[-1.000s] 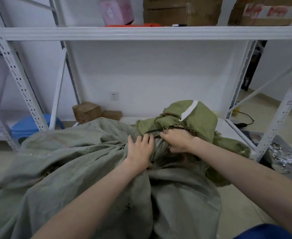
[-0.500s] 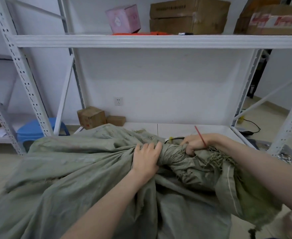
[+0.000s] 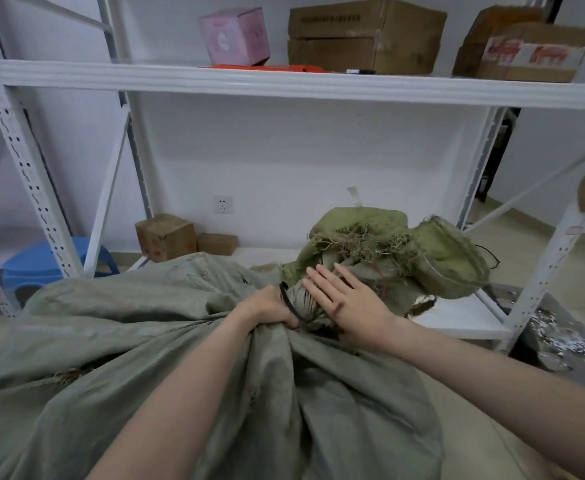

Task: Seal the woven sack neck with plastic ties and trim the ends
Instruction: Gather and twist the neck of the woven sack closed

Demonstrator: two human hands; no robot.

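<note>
A big grey-green woven sack (image 3: 145, 341) lies in front of me, its neck (image 3: 306, 306) bunched at the middle. A black plastic tie (image 3: 287, 301) loops around the neck. My left hand (image 3: 267, 306) grips the gathered neck just left of the tie, fingers closed on the cloth. Spread flat with fingers apart, my right hand (image 3: 344, 299) rests on the neck just right of the tie. Beyond it the frayed sack mouth (image 3: 398, 251) stands folded up in a heap.
A white metal rack (image 3: 284, 83) stands ahead, with a pink box (image 3: 235, 36), cardboard boxes (image 3: 363, 34) and an orange tool (image 3: 267, 67) on its shelf. Small boxes (image 3: 166, 237) and a blue stool (image 3: 42, 261) sit on the floor at left. Debris (image 3: 554, 337) lies at right.
My right hand has let go of the sack mouth and opened flat on the neck. The mouth has flipped back up from the right. My left hand has closed tighter on the neck.
</note>
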